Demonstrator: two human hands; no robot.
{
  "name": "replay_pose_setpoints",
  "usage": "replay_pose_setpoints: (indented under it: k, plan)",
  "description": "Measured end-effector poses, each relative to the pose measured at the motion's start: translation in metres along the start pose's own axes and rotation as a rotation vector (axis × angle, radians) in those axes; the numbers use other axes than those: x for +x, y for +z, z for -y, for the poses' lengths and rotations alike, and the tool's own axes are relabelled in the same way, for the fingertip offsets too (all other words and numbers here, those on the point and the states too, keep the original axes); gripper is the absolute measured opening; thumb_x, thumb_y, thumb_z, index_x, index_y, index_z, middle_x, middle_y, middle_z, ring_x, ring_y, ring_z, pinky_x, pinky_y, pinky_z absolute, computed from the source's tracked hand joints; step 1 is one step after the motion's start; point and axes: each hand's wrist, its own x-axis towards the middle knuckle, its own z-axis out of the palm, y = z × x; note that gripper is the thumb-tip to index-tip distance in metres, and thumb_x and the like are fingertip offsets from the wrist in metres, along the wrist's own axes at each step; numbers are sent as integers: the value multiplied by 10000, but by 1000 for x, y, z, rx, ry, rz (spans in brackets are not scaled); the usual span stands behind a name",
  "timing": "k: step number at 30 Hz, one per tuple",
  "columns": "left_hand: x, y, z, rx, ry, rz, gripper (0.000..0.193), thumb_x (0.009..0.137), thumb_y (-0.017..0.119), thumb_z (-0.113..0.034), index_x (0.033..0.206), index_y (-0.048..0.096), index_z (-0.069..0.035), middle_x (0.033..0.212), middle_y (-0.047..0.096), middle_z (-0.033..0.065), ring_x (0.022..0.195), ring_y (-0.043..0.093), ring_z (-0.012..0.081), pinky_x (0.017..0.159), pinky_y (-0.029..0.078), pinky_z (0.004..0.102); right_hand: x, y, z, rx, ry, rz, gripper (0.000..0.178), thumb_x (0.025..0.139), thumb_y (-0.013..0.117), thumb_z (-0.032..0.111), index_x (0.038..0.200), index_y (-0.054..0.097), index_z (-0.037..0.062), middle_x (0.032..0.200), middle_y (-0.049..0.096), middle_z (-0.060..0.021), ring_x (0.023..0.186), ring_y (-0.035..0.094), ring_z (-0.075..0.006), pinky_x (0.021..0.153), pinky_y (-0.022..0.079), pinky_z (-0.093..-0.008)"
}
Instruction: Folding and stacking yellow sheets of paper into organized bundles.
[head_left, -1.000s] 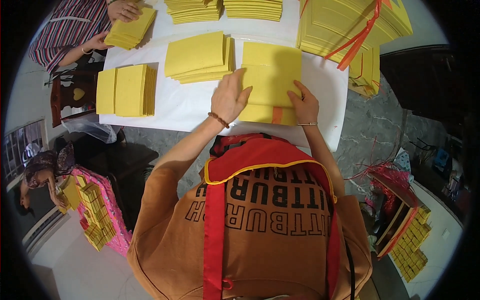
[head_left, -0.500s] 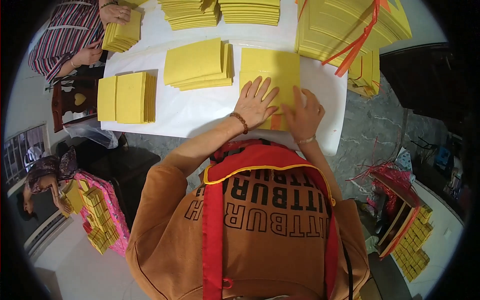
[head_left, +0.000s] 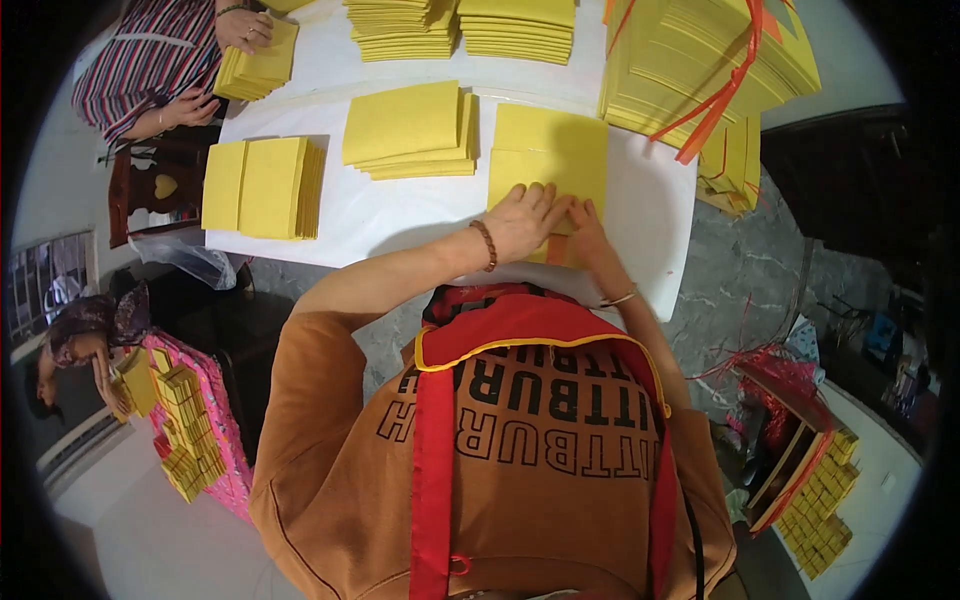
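Note:
A stack of yellow paper sheets (head_left: 552, 145) lies on the white table (head_left: 420, 215) in front of me. My left hand (head_left: 525, 218) presses flat on the near edge of this stack, fingers spread. My right hand (head_left: 588, 228) rests beside it on the same near edge, fingers bent down onto the paper. An orange strip (head_left: 557, 249) shows under the stack between my hands. I cannot tell whether either hand pinches a sheet.
Another yellow stack (head_left: 410, 130) lies left of mine, a fanned pile (head_left: 262, 187) further left. Tall bundles tied with orange ribbon (head_left: 700, 70) stand at the right. A person in a striped top (head_left: 150, 70) handles sheets far left. Pink boxes of yellow packs (head_left: 190, 430) sit below.
Both my hands have slid toward me over the yellow stack, from its middle to its near edge, and have come closer together.

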Motion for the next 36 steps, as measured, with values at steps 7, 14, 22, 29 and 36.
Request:
replay_pose_setpoints:
  k: [7, 14, 22, 29, 36]
  plan:
    - [9, -28, 11, -226, -128, 47, 479, 728, 539, -92, 1194, 498, 10, 1121, 565, 110, 935, 542, 233, 766, 448, 327, 8, -60, 71, 763, 378, -598, 454, 978, 304, 330, 1328, 396, 56, 1280, 502, -112, 1199, 460, -207, 1001, 322, -335]
    - [-50, -90, 104, 259, -344, -547, 473, 677, 602, -122, 1150, 578, -110, 1125, 604, 39, 979, 549, 220, 809, 409, 364, -9, -44, 60, 648, 486, -660, 378, 946, 447, 306, 1211, 528, 50, 1078, 619, -72, 1023, 571, -156, 842, 426, -283]
    - [-92, -20, 132, 119, -506, -135, 454, 748, 534, -54, 1198, 523, -103, 1221, 532, 73, 1038, 505, 250, 851, 392, 386, 1, -34, 61, 546, 447, -601, 263, 917, 521, 187, 1138, 581, 56, 970, 640, -30, 900, 582, -99, 744, 424, -229]
    - [-105, -13, 124, 84, -515, -67, 697, 673, 601, -63, 1328, 369, -120, 1354, 377, 88, 1197, 372, 285, 963, 317, 411, 7, -23, 58, 507, 320, -544, 243, 907, 529, 120, 1125, 577, 25, 949, 637, -61, 905, 577, -116, 815, 441, -242]
    - [-102, -46, 131, 54, -448, 59, 748, 665, 634, -96, 1349, 333, -133, 1345, 375, 109, 1200, 366, 301, 962, 321, 436, 12, -23, 59, 416, 245, -524, 235, 900, 535, 113, 1101, 588, 1, 962, 643, -88, 916, 599, -135, 820, 456, -250]
